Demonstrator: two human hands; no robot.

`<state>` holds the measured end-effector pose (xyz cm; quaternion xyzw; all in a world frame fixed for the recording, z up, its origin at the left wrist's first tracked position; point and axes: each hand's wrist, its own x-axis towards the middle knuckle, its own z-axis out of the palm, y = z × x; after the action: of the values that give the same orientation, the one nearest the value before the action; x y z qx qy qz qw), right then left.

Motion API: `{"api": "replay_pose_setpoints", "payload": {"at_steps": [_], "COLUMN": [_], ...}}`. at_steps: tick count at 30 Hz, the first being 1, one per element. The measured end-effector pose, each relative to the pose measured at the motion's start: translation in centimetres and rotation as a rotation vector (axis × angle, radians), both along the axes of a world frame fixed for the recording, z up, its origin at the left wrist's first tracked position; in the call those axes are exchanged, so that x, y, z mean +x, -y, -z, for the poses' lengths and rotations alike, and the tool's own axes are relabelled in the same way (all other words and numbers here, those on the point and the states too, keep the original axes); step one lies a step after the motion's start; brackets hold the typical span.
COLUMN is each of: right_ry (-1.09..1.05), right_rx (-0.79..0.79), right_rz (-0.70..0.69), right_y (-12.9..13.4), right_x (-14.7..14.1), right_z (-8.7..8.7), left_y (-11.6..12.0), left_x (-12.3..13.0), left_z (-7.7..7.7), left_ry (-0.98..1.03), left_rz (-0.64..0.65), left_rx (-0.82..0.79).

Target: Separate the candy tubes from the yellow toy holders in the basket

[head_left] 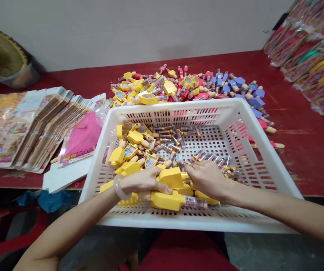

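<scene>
A white perforated plastic basket stands in front of me, holding a loose heap of yellow plastic toy-like pieces with clear candy-filled tubes. My left hand, with a translucent bangle on its wrist, lies on the heap, its fingertips on a yellow block. My right hand rests just to the right of that block, with its fingers among the clear tubes. Both hands are apart but close together. Whether either hand grips a piece is hidden.
Behind the basket, a large mixed pile of yellow, red and blue pieces lies on a red table. Stacked printed cards and a pink sheet are to the left. Bagged packs are heaped at the right.
</scene>
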<state>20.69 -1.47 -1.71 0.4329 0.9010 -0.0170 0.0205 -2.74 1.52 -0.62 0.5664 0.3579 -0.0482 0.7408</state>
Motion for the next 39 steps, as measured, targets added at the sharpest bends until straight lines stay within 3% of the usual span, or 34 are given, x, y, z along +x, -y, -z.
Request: {"api": "replay_pose_setpoints", "payload": {"at_steps": [3,5,9,12,13,18,24,26,28,30,32,35,37,39], "right_ry": [0.037,0.01,-0.116,-0.291,-0.311,-0.053,0.003,-0.007,0.005,-0.015,-0.111,-0.261,-0.349,-0.483], "right_rx": [-0.329,-0.47,-0.62,-0.795,-0.789,-0.343,0.049,0.041,-0.089,-0.321,-0.681,-1.246,-1.298,-1.076], "right_rz": [0.099,0.079,0.078,-0.002,-0.017,0.0,-0.272,-0.276,-0.179,-0.033,0.071,0.112,0.087,0.036], "right_y": [-0.9,-1.5,-2.5,-2.9,-2.9,-2.3,-1.5,-1.6,-1.9,-2.4,-3.1,-4.0,-5.0,-6.6], "right_x": [0.1,0.4,1.3,1.7,1.7,1.5,1.4,1.2,1.0,0.8,0.8,1.1,1.7,2.9], "right_z": [-0.6,-0.7,-0.5,-0.3,-0.2,0.6,-0.1,-0.7,-1.0,-0.9,-0.4,0.2,-0.4,-1.7], "left_y": [0.2,0.4,1.2,1.9,2.1,2.0,0.4,0.3,0.4,0.4,0.5,0.6,0.0,-1.6], "left_x": [0.6,0.9,0.9,0.9,1.0,1.5,1.2,1.0,1.1,1.3,1.5,1.5,1.0,0.1], "left_z": [-0.2,0.0,0.7,0.8,0.8,-0.1,-0.1,0.0,-0.2,-0.4,-0.3,0.0,-0.4,-2.2], "left_ry": [-0.09,-0.136,-0.158,-0.208,-0.224,-0.149,0.02,0.043,-0.001,-0.147,-0.353,-0.531,-0.517,-0.516], "left_rz": [0.04,0.081,0.122,0.117,0.107,-0.014,0.019,0.045,0.07,0.14,0.288,0.524,0.554,0.478], "left_rx": [0.468,0.667,0.857,0.957,0.968,0.785,-0.026,-0.058,0.224,0.67,1.046,1.346,1.46,1.543]}}
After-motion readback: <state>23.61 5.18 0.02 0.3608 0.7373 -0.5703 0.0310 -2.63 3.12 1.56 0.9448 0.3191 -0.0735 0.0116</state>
